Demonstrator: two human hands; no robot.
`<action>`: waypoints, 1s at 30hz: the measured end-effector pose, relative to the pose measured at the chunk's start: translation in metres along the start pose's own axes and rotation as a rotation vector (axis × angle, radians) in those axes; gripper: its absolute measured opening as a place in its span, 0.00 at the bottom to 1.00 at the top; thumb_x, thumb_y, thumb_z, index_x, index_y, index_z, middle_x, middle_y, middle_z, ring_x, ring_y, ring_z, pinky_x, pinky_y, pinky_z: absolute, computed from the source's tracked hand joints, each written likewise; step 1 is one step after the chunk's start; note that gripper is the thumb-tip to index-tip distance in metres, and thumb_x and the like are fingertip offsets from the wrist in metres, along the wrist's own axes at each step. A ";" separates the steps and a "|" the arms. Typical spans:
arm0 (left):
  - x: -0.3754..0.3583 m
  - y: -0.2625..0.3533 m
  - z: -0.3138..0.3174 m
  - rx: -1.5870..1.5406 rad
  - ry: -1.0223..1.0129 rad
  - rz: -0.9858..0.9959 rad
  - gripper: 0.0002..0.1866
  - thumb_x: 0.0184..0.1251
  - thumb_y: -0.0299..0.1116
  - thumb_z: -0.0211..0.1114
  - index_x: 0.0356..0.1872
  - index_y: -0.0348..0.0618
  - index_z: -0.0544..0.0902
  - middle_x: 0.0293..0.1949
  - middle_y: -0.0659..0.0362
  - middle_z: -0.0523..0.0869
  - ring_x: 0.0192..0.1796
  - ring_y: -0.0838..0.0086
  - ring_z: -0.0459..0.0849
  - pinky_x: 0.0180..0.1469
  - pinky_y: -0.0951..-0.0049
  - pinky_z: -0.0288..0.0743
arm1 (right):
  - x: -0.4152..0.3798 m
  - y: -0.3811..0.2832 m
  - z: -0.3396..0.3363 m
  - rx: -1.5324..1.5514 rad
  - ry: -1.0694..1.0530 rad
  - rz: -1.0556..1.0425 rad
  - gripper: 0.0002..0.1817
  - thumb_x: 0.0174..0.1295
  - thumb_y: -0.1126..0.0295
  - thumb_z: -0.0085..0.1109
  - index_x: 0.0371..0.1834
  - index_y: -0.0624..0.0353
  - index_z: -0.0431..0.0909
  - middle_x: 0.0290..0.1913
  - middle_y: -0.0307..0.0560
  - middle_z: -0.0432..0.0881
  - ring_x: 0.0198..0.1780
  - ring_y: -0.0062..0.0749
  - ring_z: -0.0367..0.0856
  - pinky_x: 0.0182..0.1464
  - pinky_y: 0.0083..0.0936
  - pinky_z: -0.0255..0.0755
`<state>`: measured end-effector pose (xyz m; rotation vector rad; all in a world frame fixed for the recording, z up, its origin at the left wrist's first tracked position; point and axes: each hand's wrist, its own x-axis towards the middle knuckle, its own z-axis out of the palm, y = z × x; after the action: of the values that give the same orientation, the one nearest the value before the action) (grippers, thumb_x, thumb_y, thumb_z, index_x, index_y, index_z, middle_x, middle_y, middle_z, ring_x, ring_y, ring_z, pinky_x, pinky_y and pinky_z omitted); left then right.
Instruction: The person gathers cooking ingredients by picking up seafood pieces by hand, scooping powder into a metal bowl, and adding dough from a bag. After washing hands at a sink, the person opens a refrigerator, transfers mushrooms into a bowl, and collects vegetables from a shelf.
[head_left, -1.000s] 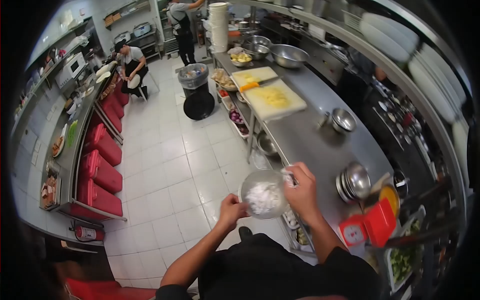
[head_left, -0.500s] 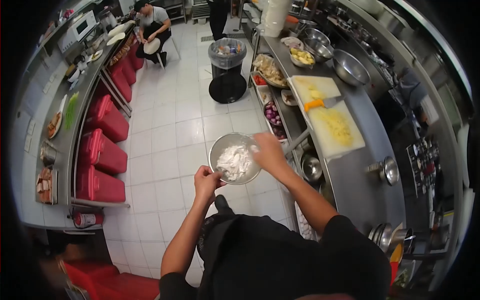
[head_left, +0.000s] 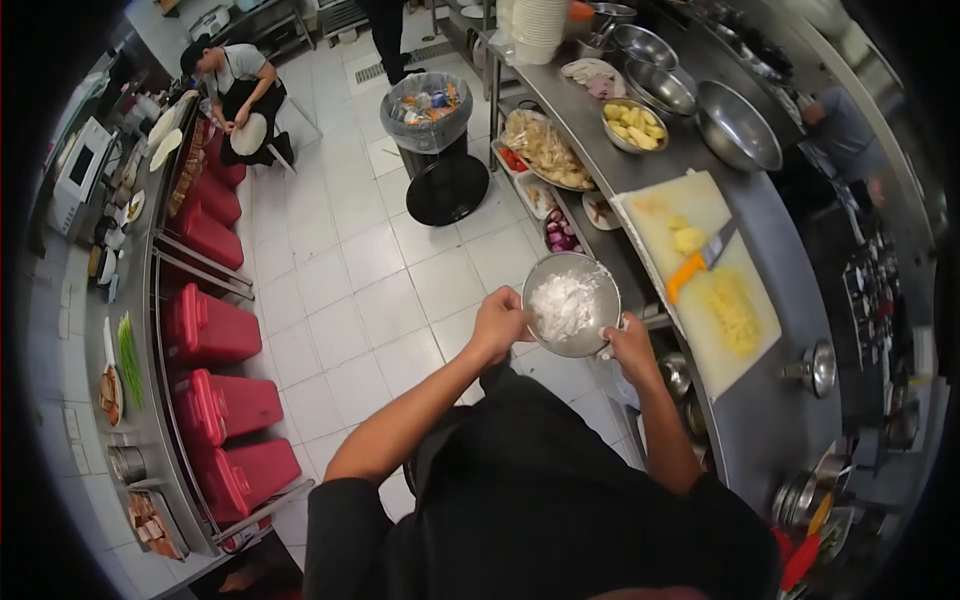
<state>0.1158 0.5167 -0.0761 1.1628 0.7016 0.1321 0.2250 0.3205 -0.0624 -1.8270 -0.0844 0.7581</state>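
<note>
A round metal bowl (head_left: 533, 338) is held in front of me, over the floor. White flour-like powder, partly clumped, fills its middle (head_left: 566, 304). At the bowl's left rim, my left hand (head_left: 502, 325) is closed around the edge. My right hand (head_left: 633, 350) grips the lower right rim, with white powder on its fingertips. Close by on the right counter lies a white cutting board (head_left: 655, 235) bearing finely cut yellow pieces (head_left: 733, 315). An orange-handled knife (head_left: 690, 272) rests across the board. The fingers beneath the bowl are hidden.
A lidless black bin (head_left: 428, 125) with a liner stands ahead. A person (head_left: 240, 100) sits beyond the left counter's red containers (head_left: 215, 325). Metal bowls (head_left: 738, 125) and a bowl of yellow chunks (head_left: 635, 127) occupy the right counter. Purple onions (head_left: 563, 237) sit on the shelf below.
My right hand, blurred over the bowl's right side earlier, now grips its lower right rim. The bowl and both hands have moved rightward in view, closer to the counter. My view has turned.
</note>
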 end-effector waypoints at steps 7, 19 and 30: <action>0.118 0.060 -0.068 0.225 -0.035 -0.097 0.11 0.55 0.34 0.66 0.27 0.41 0.73 0.23 0.62 0.77 0.24 0.79 0.78 0.25 0.78 0.75 | 0.123 -0.023 0.061 0.172 -0.083 0.090 0.18 0.45 0.80 0.48 0.43 0.70 0.73 0.34 0.46 0.77 0.35 0.26 0.75 0.38 0.21 0.68; 0.411 0.109 -0.077 0.966 -0.091 0.787 0.13 0.50 0.32 0.63 0.38 0.40 0.79 0.37 0.49 0.78 0.44 0.55 0.75 0.46 0.61 0.70 | 0.179 -0.019 0.165 0.455 0.405 0.217 0.20 0.46 0.83 0.45 0.46 0.70 0.69 0.41 0.49 0.76 0.41 0.29 0.75 0.45 0.22 0.68; 0.613 0.083 -0.011 1.540 -0.374 0.956 0.12 0.47 0.35 0.61 0.34 0.45 0.82 0.38 0.57 0.82 0.48 0.63 0.75 0.49 0.55 0.64 | 0.108 -0.041 0.286 0.556 0.888 0.443 0.14 0.49 0.81 0.44 0.41 0.70 0.66 0.32 0.48 0.75 0.28 0.29 0.75 0.29 0.22 0.70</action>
<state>0.6105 0.8312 -0.2744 2.8448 -0.3220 0.1581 0.1701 0.6156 -0.1312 -1.4935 1.0298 0.1605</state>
